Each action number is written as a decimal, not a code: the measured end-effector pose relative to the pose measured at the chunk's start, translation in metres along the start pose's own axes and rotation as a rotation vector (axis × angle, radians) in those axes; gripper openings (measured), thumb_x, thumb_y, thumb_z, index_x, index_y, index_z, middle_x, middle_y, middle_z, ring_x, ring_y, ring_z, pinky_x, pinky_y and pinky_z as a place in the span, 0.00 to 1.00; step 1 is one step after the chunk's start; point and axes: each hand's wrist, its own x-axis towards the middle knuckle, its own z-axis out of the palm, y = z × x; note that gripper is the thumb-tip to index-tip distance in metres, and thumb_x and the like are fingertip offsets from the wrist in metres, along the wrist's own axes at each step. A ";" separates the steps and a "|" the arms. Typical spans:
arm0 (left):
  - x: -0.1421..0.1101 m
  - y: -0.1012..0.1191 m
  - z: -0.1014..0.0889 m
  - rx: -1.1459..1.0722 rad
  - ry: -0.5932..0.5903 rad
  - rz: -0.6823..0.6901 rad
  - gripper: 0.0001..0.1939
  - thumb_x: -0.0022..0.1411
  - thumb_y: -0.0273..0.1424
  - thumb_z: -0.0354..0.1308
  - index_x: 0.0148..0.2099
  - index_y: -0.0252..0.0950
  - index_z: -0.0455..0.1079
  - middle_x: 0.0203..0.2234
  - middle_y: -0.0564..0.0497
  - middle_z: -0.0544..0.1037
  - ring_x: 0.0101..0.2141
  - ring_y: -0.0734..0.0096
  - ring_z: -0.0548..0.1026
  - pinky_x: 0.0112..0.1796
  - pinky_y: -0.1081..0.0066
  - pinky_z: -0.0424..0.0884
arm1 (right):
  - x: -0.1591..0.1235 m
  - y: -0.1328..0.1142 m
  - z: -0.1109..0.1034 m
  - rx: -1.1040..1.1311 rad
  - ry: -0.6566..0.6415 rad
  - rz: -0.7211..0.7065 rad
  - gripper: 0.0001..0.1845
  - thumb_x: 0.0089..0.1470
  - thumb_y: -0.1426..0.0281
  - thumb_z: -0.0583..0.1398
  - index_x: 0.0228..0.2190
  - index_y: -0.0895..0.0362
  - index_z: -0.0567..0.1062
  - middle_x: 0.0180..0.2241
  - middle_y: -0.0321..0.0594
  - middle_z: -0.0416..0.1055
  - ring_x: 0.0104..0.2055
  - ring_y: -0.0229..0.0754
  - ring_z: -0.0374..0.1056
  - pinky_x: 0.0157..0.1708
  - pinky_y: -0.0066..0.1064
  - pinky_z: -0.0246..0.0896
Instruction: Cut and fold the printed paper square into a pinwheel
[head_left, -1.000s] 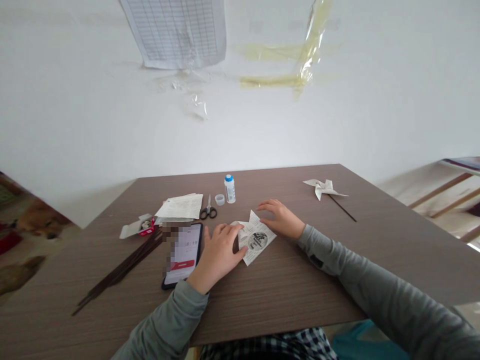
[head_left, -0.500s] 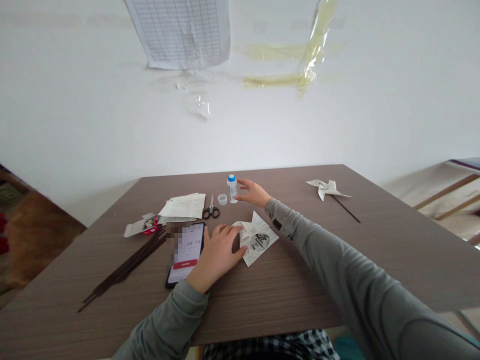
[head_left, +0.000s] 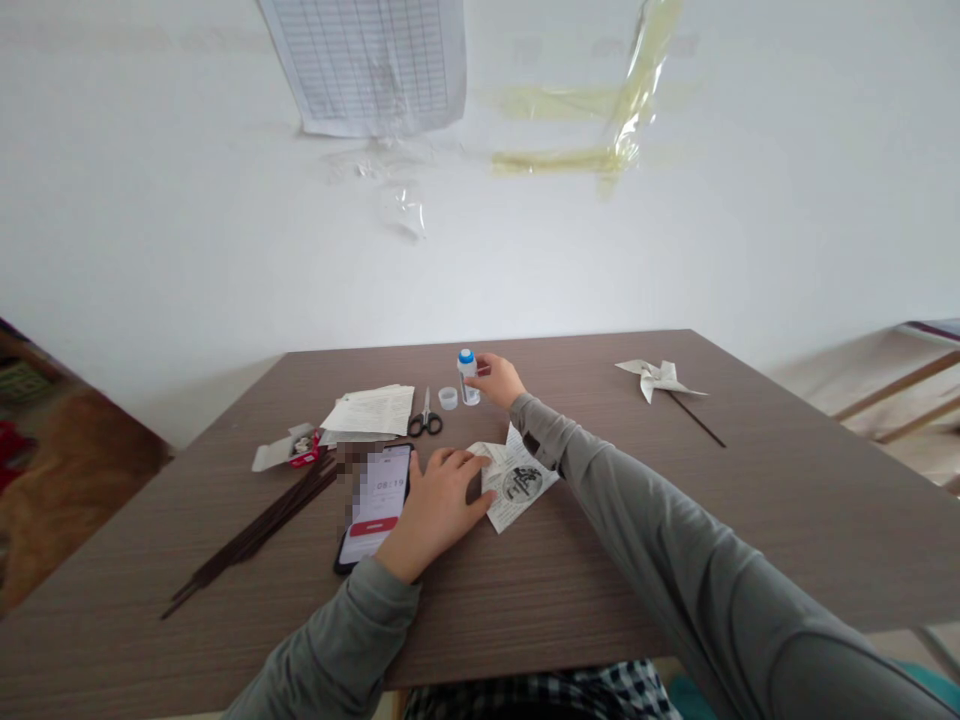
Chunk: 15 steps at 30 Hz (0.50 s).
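Note:
A small clear bottle of glue with a blue top [head_left: 468, 386] stands upright at the back of the table. My right hand [head_left: 501, 381] is closed around its right side, the thumb across the front. A printed sheet of paper [head_left: 519, 490] with a round dark picture and folded-in corners lies before me. Over its left edge, my left hand [head_left: 442, 495] holds the paper down with thumb and fingertips, a gap between them. My right sleeve covers part of the paper's upper right corner. A translucent cap [head_left: 448, 399] sits just left of the bottle.
Black-handled scissors [head_left: 426, 420], a stack of printed papers [head_left: 367, 412] and a small open box [head_left: 301, 447] lie to the left. Nearer are dark thin sticks [head_left: 251, 530] and a phone [head_left: 375, 505]. A paper pinwheel [head_left: 657, 380] on a stick lies right. A wall stands behind the table.
My right hand has gone from spread fingers beside the glue bottle to a grip on it, and the bottle has turned. My left hand has stayed on the paper. The view has shifted slightly.

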 end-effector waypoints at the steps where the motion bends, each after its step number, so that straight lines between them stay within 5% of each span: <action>1: 0.000 0.000 0.000 0.000 0.002 0.000 0.23 0.78 0.34 0.66 0.71 0.50 0.82 0.70 0.42 0.84 0.75 0.30 0.73 0.76 0.12 0.54 | 0.000 0.000 -0.001 -0.004 0.007 0.001 0.18 0.52 0.78 0.78 0.44 0.55 0.86 0.47 0.46 0.89 0.52 0.54 0.86 0.62 0.51 0.81; 9: 0.002 0.000 0.000 0.003 -0.030 -0.024 0.24 0.80 0.40 0.65 0.74 0.50 0.80 0.72 0.43 0.82 0.76 0.34 0.71 0.77 0.16 0.52 | -0.012 0.006 -0.020 0.062 0.076 -0.003 0.17 0.55 0.72 0.77 0.46 0.55 0.85 0.48 0.46 0.88 0.48 0.51 0.87 0.56 0.47 0.84; 15: 0.003 -0.002 0.006 -0.037 0.016 -0.006 0.24 0.80 0.41 0.67 0.73 0.50 0.82 0.70 0.42 0.84 0.74 0.30 0.73 0.76 0.14 0.53 | -0.043 0.021 -0.058 0.142 0.075 -0.032 0.23 0.54 0.68 0.78 0.50 0.55 0.85 0.50 0.48 0.89 0.50 0.53 0.87 0.58 0.50 0.84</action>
